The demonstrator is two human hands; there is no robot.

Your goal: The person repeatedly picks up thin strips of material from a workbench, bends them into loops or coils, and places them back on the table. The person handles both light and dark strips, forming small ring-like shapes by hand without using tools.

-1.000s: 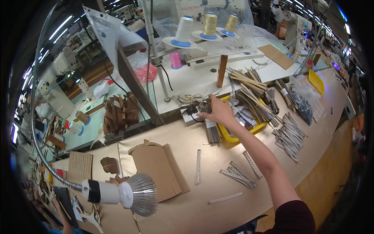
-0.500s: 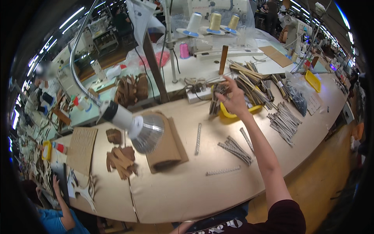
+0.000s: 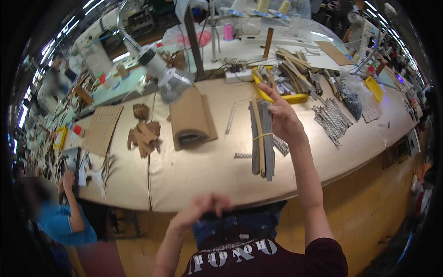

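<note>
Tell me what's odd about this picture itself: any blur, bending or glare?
In the head view, the left hand is smeared with blur, while the strip bundle in the right hand looks sharper; in the head view, the front edge of the table bows and the corners go black; in the head view, ceiling lights at upper left glare white.

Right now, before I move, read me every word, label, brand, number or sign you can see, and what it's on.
Dark maroon shirt: large white lettering and a smaller line of print; I don't copy out wording.
Bundle of strips in the right hand: no lettering visible.
Pale band on other strips: any print is too small to read.
</note>
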